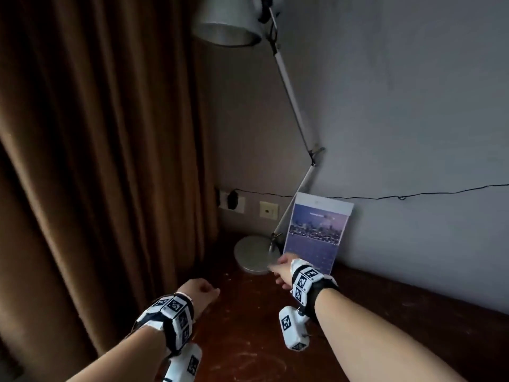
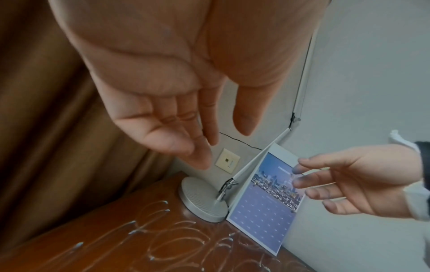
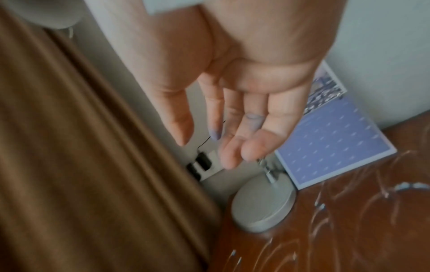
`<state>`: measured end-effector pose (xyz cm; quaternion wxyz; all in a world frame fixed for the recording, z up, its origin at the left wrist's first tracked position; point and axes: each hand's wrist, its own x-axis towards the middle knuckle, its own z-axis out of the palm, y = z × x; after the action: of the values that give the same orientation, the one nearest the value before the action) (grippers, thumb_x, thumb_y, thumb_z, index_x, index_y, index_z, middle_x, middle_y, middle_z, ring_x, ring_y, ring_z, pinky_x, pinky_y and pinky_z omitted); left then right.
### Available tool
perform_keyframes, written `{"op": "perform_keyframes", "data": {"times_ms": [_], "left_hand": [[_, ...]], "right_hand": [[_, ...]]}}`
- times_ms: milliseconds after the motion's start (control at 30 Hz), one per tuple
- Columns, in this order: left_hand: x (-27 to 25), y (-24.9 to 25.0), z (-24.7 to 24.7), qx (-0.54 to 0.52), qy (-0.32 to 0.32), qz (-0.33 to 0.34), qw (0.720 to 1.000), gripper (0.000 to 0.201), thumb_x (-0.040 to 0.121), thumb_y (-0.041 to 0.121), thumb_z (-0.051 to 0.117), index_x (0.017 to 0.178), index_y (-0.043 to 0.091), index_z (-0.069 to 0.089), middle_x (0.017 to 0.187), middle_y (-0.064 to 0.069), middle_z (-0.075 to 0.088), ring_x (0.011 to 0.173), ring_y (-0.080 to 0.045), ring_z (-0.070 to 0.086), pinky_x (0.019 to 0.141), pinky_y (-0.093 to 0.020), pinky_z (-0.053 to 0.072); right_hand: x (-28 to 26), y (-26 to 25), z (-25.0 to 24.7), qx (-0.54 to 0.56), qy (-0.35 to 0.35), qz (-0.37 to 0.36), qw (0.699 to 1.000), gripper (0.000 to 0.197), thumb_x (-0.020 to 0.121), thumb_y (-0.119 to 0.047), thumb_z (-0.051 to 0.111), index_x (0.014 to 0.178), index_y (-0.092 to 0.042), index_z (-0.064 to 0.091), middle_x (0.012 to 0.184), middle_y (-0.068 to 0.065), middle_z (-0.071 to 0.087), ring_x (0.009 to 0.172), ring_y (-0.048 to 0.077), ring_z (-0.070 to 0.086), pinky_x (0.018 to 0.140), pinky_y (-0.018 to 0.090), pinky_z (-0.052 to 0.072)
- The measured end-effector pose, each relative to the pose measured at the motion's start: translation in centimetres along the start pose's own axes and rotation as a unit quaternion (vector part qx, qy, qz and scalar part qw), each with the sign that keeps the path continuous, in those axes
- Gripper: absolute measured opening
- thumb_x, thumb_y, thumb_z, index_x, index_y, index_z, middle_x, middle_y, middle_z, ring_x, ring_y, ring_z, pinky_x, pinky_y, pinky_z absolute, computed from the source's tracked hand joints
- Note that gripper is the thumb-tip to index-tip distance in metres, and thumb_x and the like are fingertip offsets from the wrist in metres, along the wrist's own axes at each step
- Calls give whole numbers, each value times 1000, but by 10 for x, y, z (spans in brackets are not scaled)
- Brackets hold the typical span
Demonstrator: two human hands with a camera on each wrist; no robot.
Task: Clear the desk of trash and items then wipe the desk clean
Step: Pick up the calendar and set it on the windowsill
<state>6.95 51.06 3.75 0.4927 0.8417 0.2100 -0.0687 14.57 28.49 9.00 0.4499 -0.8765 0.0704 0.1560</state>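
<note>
The dark red wooden desk (image 1: 385,321) carries whitish wipe streaks (image 2: 177,244). A blue calendar card (image 1: 316,232) with a city photo leans against the wall at the desk's back corner. Beside it stands the round grey base (image 1: 252,253) of a desk lamp. My right hand (image 1: 281,268) hovers just in front of the calendar and lamp base, fingers straight and spread, holding nothing; its fingertips (image 3: 215,135) show bluish smudges. My left hand (image 1: 202,292) hangs above the desk's left edge, fingers relaxed and empty.
A brown curtain (image 1: 96,161) hangs along the left, close to the desk edge. The lamp's arm (image 1: 292,100) rises to a metal shade (image 1: 228,23) overhead. Wall sockets (image 1: 232,201) with a black plug and a thin black cable (image 1: 413,195) run along the grey wall.
</note>
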Motion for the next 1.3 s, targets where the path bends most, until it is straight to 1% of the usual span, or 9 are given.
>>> {"op": "perform_keyframes", "data": {"times_ms": [200, 400, 567, 667, 733, 833, 1000, 1167, 1300], "left_hand": [[61, 70, 61, 22, -31, 12, 999, 18, 84, 30, 67, 74, 17, 59, 62, -9, 64, 45, -20, 51, 43, -20, 34], [111, 160, 111, 30, -38, 32, 998, 12, 91, 20, 56, 82, 14, 53, 72, -11, 59, 48, -21, 48, 41, -19, 31], [146, 224, 141, 63, -48, 40, 996, 31, 89, 39, 59, 107, 15, 56, 85, -8, 67, 68, -25, 63, 59, -25, 48], [170, 252, 160, 48, -40, 31, 998, 68, 87, 45, 59, 144, 16, 33, 128, -13, 56, 105, -36, 64, 84, -39, 54], [177, 268, 170, 48, -33, 48, 997, 75, 92, 41, 56, 151, 15, 18, 139, -14, 45, 108, -37, 61, 81, -36, 53], [184, 282, 178, 19, -27, 74, 997, 68, 94, 37, 54, 150, 26, 17, 122, -11, 53, 83, -32, 64, 64, -36, 51], [186, 276, 181, 16, 2, 100, 995, 62, 95, 25, 54, 149, 23, 25, 135, -9, 51, 104, -37, 63, 87, -46, 54], [166, 270, 167, 77, 62, 133, 986, 32, 98, 21, 44, 128, 18, 52, 105, -12, 63, 81, -26, 58, 70, -32, 48], [134, 253, 144, 129, 71, 163, 976, 26, 97, 27, 47, 121, 23, 57, 107, -9, 66, 90, -26, 61, 72, -22, 40]], "right_hand": [[107, 30, -120, 7, 109, 32, 994, 34, 78, -33, 71, 103, -12, 59, 89, 13, 66, 75, 28, 63, 72, 40, 54], [134, 28, -183, 42, 199, 41, 978, 56, 84, -28, 70, 131, -11, 44, 124, 15, 57, 108, 33, 58, 93, 39, 49], [149, 36, -202, 45, 194, 41, 979, 66, 87, -28, 69, 138, -6, 33, 137, 18, 48, 119, 37, 52, 94, 40, 46], [161, 44, -208, 59, 163, 34, 984, 70, 88, -32, 67, 141, -8, 29, 140, 17, 47, 121, 36, 51, 97, 41, 45], [165, 47, -209, 65, 144, 27, 987, 69, 89, -33, 65, 143, -10, 28, 137, 15, 50, 119, 34, 53, 94, 37, 42], [170, 50, -210, 58, 129, 5, 990, 59, 91, -34, 62, 140, -15, 35, 129, 9, 55, 110, 30, 56, 87, 32, 42], [174, 56, -206, 80, 174, -12, 981, 37, 94, -23, 58, 129, -18, 48, 120, 5, 63, 95, 24, 59, 80, 27, 44], [161, 62, -194, 99, 247, -32, 963, 23, 96, -22, 54, 118, -17, 59, 112, 7, 68, 97, 27, 64, 83, 30, 50], [132, 53, -193, 88, 295, -69, 949, 18, 96, -19, 54, 109, -13, 64, 102, 8, 70, 89, 25, 63, 77, 26, 45]]}}
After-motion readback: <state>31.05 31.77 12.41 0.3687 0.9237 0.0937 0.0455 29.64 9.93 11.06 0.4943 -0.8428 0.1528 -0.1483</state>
